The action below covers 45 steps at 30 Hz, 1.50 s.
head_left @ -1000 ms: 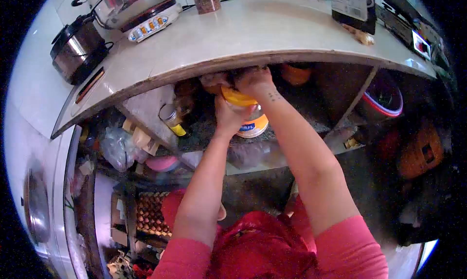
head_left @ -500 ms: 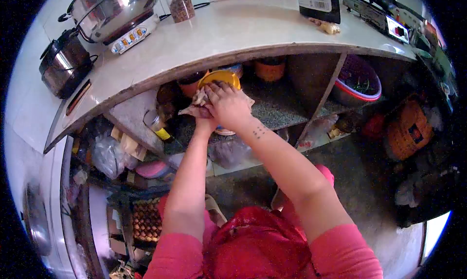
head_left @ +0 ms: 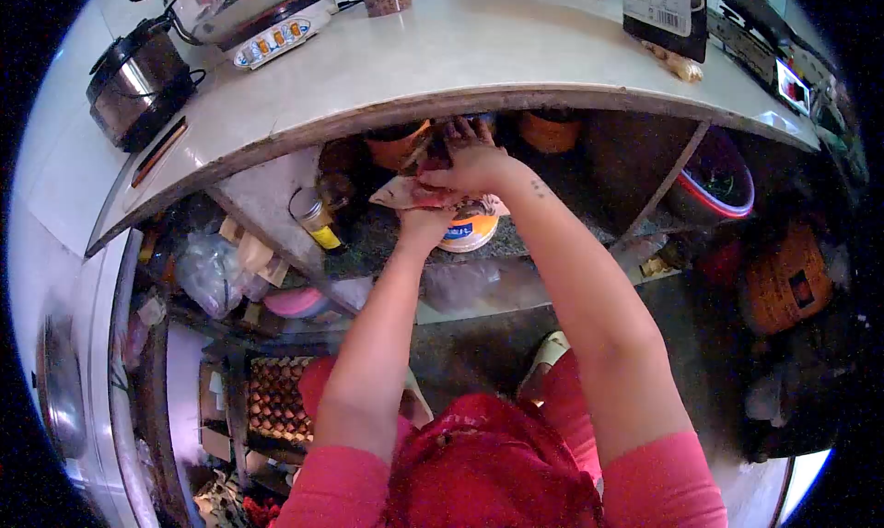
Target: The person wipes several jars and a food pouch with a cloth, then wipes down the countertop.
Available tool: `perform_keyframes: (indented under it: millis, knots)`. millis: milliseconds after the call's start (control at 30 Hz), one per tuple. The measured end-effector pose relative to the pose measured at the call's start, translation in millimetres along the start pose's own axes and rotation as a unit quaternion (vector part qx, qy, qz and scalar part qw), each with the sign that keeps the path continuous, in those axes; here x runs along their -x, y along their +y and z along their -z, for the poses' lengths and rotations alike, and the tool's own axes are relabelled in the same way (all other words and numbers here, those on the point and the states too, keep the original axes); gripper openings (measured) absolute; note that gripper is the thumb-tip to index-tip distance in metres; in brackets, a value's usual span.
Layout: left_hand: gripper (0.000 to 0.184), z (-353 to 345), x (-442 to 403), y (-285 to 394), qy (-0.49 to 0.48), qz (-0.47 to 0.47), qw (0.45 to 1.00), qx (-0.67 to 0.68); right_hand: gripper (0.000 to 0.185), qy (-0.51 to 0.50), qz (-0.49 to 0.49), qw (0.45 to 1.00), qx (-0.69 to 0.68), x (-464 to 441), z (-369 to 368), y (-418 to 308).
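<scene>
Under the counter (head_left: 442, 54), the right hand (head_left: 477, 166), fingers spread, and the left hand (head_left: 427, 230), its grip hidden from me, meet at a cloth (head_left: 394, 195) by the white tub (head_left: 471, 238), apparently mid-wipe, which next calls for steadying it.

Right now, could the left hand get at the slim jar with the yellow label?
Probably yes: only bare shelf shows between the left hand and the jar, though that hand would likely leave the cloth.

Soft light brightens the pale, glossy-topped desk (head_left: 497, 54), while the dark stone shelf (head_left: 368, 259) beneath lies in shadow; fisheye distortion bows the desk's edge, and noise speckles black corners.
</scene>
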<state>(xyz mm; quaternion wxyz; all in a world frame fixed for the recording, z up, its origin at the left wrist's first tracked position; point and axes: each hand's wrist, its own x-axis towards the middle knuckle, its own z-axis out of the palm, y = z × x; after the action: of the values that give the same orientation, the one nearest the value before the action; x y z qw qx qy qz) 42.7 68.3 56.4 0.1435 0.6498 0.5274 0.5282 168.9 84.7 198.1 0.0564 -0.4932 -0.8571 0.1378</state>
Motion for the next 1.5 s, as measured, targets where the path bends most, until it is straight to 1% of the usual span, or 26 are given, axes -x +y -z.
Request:
perform_keyframes:
  millis: [33,100,167,233,333,433,467,567,600,667,733,800,867,900,967,1000,1067,1133,1200,1233,1267,1367,1400,1433,1467,1500]
  knots:
    - [0.047,2.6,-2.3,6.5,-0.007,-0.025,1.0,0.0,0.099,-0.008,0.039,0.999,-0.026,-4.7,-2.0,7.2]
    - [0.045,3.4,-1.5,10.1,-0.001,-0.022,0.999,-0.042,0.093,-0.025,0.118,0.99,-0.078,-12.9,-4.3,30.0]
    - [0.047,1.9,0.5,10.0,0.022,-0.025,0.998,-0.044,0.086,-0.025,0.124,0.989,-0.076,-11.0,-2.0,36.9]
    - [0.053,1.7,0.4,7.6,0.004,-0.015,1.0,-0.007,0.081,-0.022,0.137,0.987,-0.085,-4.4,3.9,40.4]
    - [0.059,1.8,0.8,-0.7,0.0,0.031,0.999,0.015,0.064,0.018,0.168,0.977,-0.134,-4.0,-3.1,71.1]
    - [0.069,-3.9,-1.3,-7.6,0.056,0.055,0.997,0.005,0.045,-0.04,0.078,0.954,-0.285,12.0,10.1,85.0]
    - [0.084,-1.6,-2.9,-2.5,0.037,0.061,0.995,0.069,0.035,-0.073,0.042,0.933,-0.351,4.2,6.1,84.1]
    - [0.093,2.6,-0.9,10.8,0.049,0.069,0.996,0.015,0.032,-0.047,-0.012,0.955,-0.294,-0.8,8.1,90.0]
    - [0.098,3.0,-1.6,8.1,0.036,0.084,0.996,0.021,0.033,0.028,0.039,0.973,-0.226,-3.0,6.2,89.0]
    - [0.097,3.3,-0.4,10.3,0.061,0.081,0.995,-0.005,0.035,0.177,0.138,0.971,-0.083,-12.6,-1.8,86.4]
    - [0.097,2.3,-0.5,12.8,0.078,0.073,0.994,-0.018,0.039,0.169,0.07,0.969,-0.164,-33.4,-11.1,84.3]
    - [0.099,0.9,-0.7,14.2,0.086,0.064,0.994,-0.018,0.042,0.154,0.037,0.975,-0.155,-51.6,-24.4,80.4]
    - [0.099,2.0,-1.3,14.1,0.062,0.083,0.994,-0.028,0.046,0.136,0.042,0.988,-0.054,-67.2,-31.7,71.7]
    - [0.099,2.8,-2.1,12.0,0.05,0.094,0.994,-0.033,0.049,0.157,0.025,0.987,-0.026,-33.6,-11.1,39.2]
    - [0.095,1.0,-1.2,0.1,0.053,0.074,0.995,-0.028,0.049,0.161,0.093,0.977,0.103,-18.9,-14.0,24.1]
    - [0.093,-2.6,1.4,-10.3,0.052,0.066,0.996,-0.025,0.047,0.119,0.089,0.983,0.108,-14.8,-14.3,13.9]
    - [0.091,-9.1,-1.4,-45.1,0.046,-0.011,0.992,-0.114,0.044,0.037,0.077,0.989,0.123,-8.1,-12.9,-1.2]
    - [0.093,-3.6,-8.3,-24.3,-0.012,-0.044,0.995,-0.086,0.041,0.106,0.123,0.982,0.097,-11.9,-41.7,8.9]
    - [0.094,-5.8,-9.9,-31.9,0.044,-0.094,0.988,-0.115,0.043,0.22,0.234,0.937,0.134,17.4,-37.8,9.0]
    - [0.095,-7.0,-3.9,-29.7,0.059,-0.05,0.996,-0.04,0.044,0.266,0.225,0.933,0.085,26.6,-44.6,15.4]
    - [0.095,-2.9,1.3,-5.9,0.081,-0.01,0.996,0.038,0.045,0.311,0.216,0.925,0.037,32.3,-53.7,24.2]
    - [0.103,3.3,-7.4,-5.3,-0.007,0.149,0.989,0.024,0.046,0.415,0.149,0.896,-0.052,29.1,-83.6,59.3]
    - [0.113,14.8,-5.9,10.5,-0.022,0.128,0.989,-0.073,0.044,0.441,0.117,0.886,-0.082,29.2,-92.7,70.3]
    - [0.115,21.0,-6.1,27.8,-0.029,0.151,0.985,-0.078,0.043,0.467,0.085,0.873,-0.113,29.3,-102.0,82.2]
    - [0.111,22.3,-9.1,11.2,-0.03,0.158,0.985,-0.066,0.039,0.458,0.064,0.854,-0.238,34.2,-111.6,93.7]
    - [0.107,29.2,-13.2,23.0,-0.031,0.166,0.984,-0.055,0.036,0.441,0.043,0.821,-0.361,40.1,-123.0,105.0]
